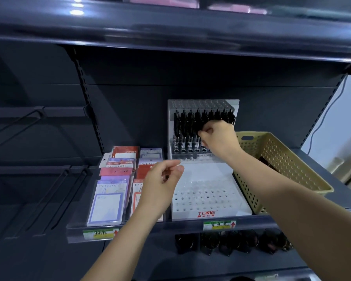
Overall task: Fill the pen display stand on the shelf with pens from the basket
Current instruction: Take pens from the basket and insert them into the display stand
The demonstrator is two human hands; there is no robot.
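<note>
Right hand at back rows of pen stand, fingers pinching black pens. Left hand loose, holding nothing, over front holes. Basket touching stand's right side. Card packs left, on shelf.

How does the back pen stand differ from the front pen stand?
The back pen stand holds many black pens; the front pen stand has empty holes. The front pen stand shows a red logo; the back pen stand shows none. Both are white with rows of holes.
</note>
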